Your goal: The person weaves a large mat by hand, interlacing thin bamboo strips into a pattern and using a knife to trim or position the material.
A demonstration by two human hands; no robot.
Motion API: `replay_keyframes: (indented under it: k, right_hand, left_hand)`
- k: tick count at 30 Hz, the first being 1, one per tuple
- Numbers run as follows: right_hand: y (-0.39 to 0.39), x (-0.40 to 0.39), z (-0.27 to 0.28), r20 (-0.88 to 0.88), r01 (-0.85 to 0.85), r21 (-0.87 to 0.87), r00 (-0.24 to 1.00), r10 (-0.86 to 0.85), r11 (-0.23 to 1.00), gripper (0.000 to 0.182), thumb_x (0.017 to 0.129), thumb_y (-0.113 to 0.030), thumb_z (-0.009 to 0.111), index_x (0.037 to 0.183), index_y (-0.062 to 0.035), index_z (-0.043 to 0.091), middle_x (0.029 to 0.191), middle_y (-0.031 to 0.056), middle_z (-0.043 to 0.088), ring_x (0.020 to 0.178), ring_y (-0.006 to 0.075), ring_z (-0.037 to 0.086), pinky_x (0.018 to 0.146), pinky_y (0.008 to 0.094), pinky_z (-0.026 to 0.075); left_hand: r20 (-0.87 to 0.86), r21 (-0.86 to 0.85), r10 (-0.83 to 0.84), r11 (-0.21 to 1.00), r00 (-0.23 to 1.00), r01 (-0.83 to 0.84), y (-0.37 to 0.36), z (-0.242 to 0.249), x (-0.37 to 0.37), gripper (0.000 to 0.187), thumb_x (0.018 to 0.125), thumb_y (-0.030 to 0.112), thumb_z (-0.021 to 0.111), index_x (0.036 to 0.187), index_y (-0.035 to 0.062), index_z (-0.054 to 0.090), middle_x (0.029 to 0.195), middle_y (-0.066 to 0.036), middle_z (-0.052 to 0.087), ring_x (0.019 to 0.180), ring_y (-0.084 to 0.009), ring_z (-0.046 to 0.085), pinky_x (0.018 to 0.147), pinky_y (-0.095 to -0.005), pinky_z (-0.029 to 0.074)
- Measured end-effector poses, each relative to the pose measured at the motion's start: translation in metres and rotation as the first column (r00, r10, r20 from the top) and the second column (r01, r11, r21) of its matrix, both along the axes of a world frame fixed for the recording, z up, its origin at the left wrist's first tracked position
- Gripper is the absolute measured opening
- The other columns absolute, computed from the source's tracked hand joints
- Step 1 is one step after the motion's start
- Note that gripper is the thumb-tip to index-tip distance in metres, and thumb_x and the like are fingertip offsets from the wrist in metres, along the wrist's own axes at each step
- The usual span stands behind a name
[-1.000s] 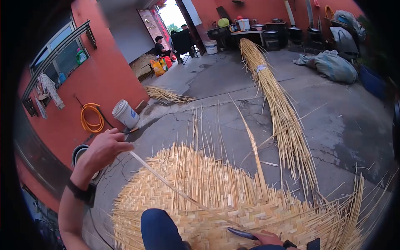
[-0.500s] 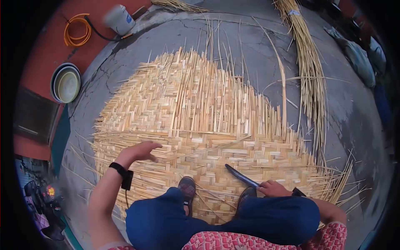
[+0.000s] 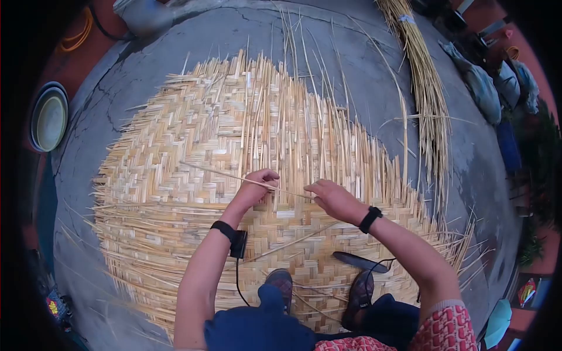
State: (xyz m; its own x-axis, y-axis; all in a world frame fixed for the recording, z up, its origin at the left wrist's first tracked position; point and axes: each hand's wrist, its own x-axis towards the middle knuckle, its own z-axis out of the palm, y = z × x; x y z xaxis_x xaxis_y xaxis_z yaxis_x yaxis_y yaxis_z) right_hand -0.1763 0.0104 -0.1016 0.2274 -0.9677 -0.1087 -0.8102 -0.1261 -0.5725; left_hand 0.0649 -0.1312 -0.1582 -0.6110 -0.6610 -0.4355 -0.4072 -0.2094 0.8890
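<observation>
left hand: we had the left hand (image 3: pixel 260 185) narrowed on a thin strip (image 3: pixel 213 170), fingers curled in, w/ one end of the strip sticking out past it to the left.
right hand: our right hand (image 3: pixel 332 199) was at the strip's other end, fingertips bunched; whether they gripped it or just touched it, we couldn't tell.
strip: abt level, slightly tilted, running btwn both hands, over the middle of the woven mat (image 3: pixel 175 152).
mat: flat on the ground (image 3: pixel 480 164), tight weave to the left, loose parallel ends along the far & right edges; both our shoes (image 3: pixel 280 286) stood on it.
tool: the dark curved tool (image 3: pixel 356 261) lay on the mat nr our right shoe, out of both hands.
spare stalks: a loose strip (image 3: pixel 295 241) lay slantwise on the mat just this side of the hands; the tied bundle (image 3: pixel 430 99) was on the ground, far right.
step: we judged it was handling/lining up one strip above the weave, not yet laid in.
next move: prob. called for a light two-handed hold, strip kept straight & lowered to the weave w/o bending it or snagging the loose ends.
</observation>
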Motion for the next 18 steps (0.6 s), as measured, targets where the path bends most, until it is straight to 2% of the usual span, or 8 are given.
replay_keyframes:
  k: [2,4,5,7,9,12,15,18]
  right_hand:
    - [-0.006,0.023,-0.034,0.026,0.043,-0.049,0.999,-0.042,0.998,0.021,0.092,-0.007,0.058,0.112,-0.0059,0.067,0.103,0.0151,0.066,0.1,0.0371,0.063,0.09,0.0463,0.052]
    - [-0.005,0.033,-0.05,-0.162,0.074,-0.074,0.983,-0.085,0.995,0.02,0.089,-0.006,0.062,0.108,-0.0057,0.067,0.098,0.0139,0.064,0.096,0.0361,0.062,0.088,0.0464,0.051]
    - [-0.004,0.031,-0.05,-0.154,0.084,-0.06,0.984,-0.092,0.995,0.02,0.089,-0.006,0.062,0.108,-0.0057,0.067,0.098,0.0139,0.064,0.096,0.0361,0.062,0.088,0.0464,0.051]
    - [0.001,0.022,-0.038,0.064,0.125,0.04,0.99,-0.127,0.991,0.019,0.087,-0.008,0.068,0.106,-0.0065,0.066,0.096,0.0136,0.061,0.093,0.0356,0.059,0.084,0.0457,0.05]
    - [0.009,0.014,-0.037,0.043,0.109,0.051,0.993,-0.112,0.993,0.017,0.086,-0.01,0.069,0.103,-0.0068,0.066,0.094,0.0131,0.061,0.093,0.0354,0.059,0.083,0.0454,0.05]
    - [0.013,0.01,-0.03,0.007,0.071,0.04,0.997,-0.072,0.997,0.014,0.086,-0.012,0.071,0.099,-0.0079,0.066,0.091,0.0116,0.061,0.091,0.0342,0.06,0.083,0.0448,0.05]
    - [0.02,0.012,-0.027,-0.004,0.085,0.0,0.996,-0.085,0.996,0.012,0.086,-0.013,0.071,0.097,-0.0092,0.068,0.089,0.0097,0.061,0.091,0.0327,0.06,0.082,0.0442,0.05]
    - [0.028,0.012,-0.023,-0.001,0.116,-0.048,0.993,-0.116,0.992,0.012,0.085,-0.013,0.071,0.097,-0.01,0.068,0.089,0.0084,0.061,0.09,0.0314,0.061,0.081,0.0434,0.05]
  left_hand:
    - [0.039,-0.099,-0.006,0.995,0.999,0.01,-0.01,-0.015,-0.011,0.015,0.09,0.01,0.073,0.098,0.0023,0.063,0.085,-0.005,0.067,0.075,-0.0152,0.063,0.064,-0.029,0.051]
    - [0.108,-0.316,-0.03,0.947,0.994,0.063,-0.014,-0.029,-0.017,0.019,0.082,0.006,0.073,0.085,0.0016,0.055,0.076,-0.01,0.061,0.071,-0.025,0.061,0.066,-0.0385,0.049]
    - [0.117,-0.303,-0.04,0.95,0.992,0.074,-0.014,-0.036,-0.016,0.019,0.082,0.006,0.073,0.085,0.0016,0.055,0.076,-0.01,0.061,0.071,-0.025,0.061,0.066,-0.0385,0.049]
    - [0.195,-0.436,-0.113,0.88,0.974,0.189,-0.016,-0.046,-0.015,0.013,0.082,0.003,0.068,0.085,0.0021,0.056,0.078,-0.012,0.061,0.075,-0.0311,0.062,0.068,-0.0394,0.049]
    - [0.217,-0.407,-0.128,0.889,0.968,0.209,-0.013,-0.042,-0.019,0.011,0.08,0.0,0.065,0.09,0.0033,0.061,0.08,-0.013,0.061,0.079,-0.0341,0.062,0.072,-0.0404,0.05]
    - [0.185,-0.553,0.027,0.829,0.982,0.081,-0.017,-0.032,-0.032,0.016,0.084,0.006,0.067,0.099,0.0058,0.071,0.083,-0.016,0.065,0.082,-0.0362,0.065,0.075,-0.0439,0.053]
    - [0.405,-0.513,0.014,0.831,0.914,0.215,-0.029,-0.025,-0.058,0.013,0.084,0.015,0.071,0.092,0.0047,0.071,0.089,-0.018,0.069,0.083,-0.0376,0.068,0.074,-0.0459,0.054]
    - [0.391,-0.529,0.07,0.833,0.918,0.163,-0.03,-0.036,-0.069,0.02,0.082,0.02,0.075,0.086,0.0012,0.07,0.087,-0.02,0.07,0.077,-0.0371,0.068,0.07,-0.0448,0.054]
